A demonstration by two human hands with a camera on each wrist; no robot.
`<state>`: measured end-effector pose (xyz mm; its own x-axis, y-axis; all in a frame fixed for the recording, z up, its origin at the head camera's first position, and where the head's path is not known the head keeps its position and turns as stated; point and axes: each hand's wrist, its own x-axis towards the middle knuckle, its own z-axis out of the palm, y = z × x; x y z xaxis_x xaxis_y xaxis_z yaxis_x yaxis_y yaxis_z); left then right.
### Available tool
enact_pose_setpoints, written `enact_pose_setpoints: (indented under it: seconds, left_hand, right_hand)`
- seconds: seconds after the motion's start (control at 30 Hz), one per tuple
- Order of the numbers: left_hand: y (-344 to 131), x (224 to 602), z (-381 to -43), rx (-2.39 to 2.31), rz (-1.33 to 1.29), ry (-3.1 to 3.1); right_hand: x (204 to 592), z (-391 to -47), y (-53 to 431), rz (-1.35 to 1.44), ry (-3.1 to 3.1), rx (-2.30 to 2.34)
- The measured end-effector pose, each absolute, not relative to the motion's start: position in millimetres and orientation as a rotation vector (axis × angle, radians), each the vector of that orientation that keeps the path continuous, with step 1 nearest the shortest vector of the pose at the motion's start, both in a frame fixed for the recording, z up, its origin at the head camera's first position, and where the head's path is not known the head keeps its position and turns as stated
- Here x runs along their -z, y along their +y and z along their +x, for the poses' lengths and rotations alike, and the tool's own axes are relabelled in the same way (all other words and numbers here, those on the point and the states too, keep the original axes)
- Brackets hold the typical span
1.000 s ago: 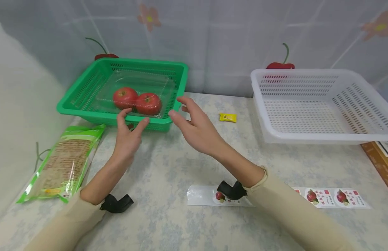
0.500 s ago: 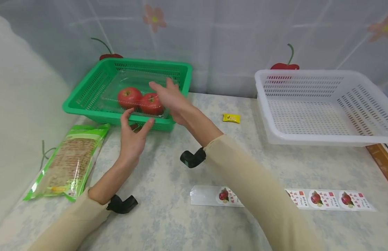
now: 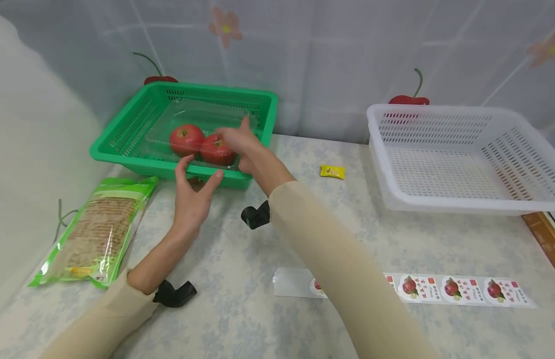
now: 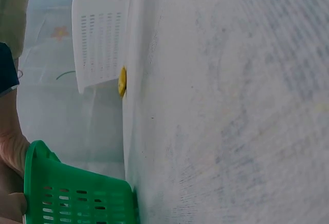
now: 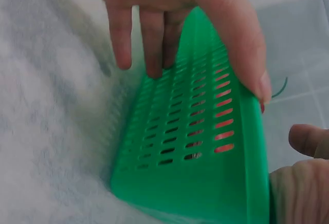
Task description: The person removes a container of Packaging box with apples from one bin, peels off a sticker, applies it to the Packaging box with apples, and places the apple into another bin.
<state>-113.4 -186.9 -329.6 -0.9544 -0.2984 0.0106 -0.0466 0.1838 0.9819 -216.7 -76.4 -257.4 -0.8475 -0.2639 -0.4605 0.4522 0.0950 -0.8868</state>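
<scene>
In the head view a green basket holds a clear plastic box with two red apples in it. My left hand is at the basket's front rim, thumb and index finger spread there. Seen from the right wrist, the left thumb reaches the rim while other fingers extend down beside the slotted wall. My right hand reaches over the basket's front right corner, fingers spread above the right-hand apple and the box's end. Its lower fingers are partly hidden behind the rim in the left wrist view.
A white basket stands at the right, with a yellow wrapped piece left of it. A green-edged packet lies at the left. A strip of apple-print stickers lies in front, partly covered by the right sleeve.
My right hand has moved left from beside the basket's corner to over the right-hand apple, and lowered slightly. The left hand has stayed at the front rim.
</scene>
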Motion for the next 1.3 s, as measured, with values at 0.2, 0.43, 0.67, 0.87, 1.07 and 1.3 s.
enact_pose_setpoints:
  seconds: [0.2,0.43,0.67,0.87,1.07,1.3]
  left_hand:
    - [-184.4,331.4,-113.1,1.843,0.317,-2.242]
    - [-183.0,330.9,-109.3,1.843,0.323,-2.221]
    - [-184.8,331.1,-107.7,1.838,0.322,-2.222]
    - [-187.9,333.0,-106.9,1.828,0.332,-2.234]
    - [-188.7,331.3,-107.4,1.846,0.332,-2.255]
    - [-189.6,334.4,-107.5,1.854,0.315,-2.281]
  right_hand:
    - [262.4,-221.5,-82.1,0.187,1.944,1.737]
    - [267.3,-217.0,-87.2,0.293,1.892,1.798]
    - [269.3,-217.8,-89.2,0.295,1.845,1.760]
    - [271.6,-217.9,-90.1,0.288,1.790,1.798]
    - [274.1,-219.1,-91.1,0.333,1.715,1.885]
    - [276.3,-220.3,-89.5,0.285,1.687,1.899]
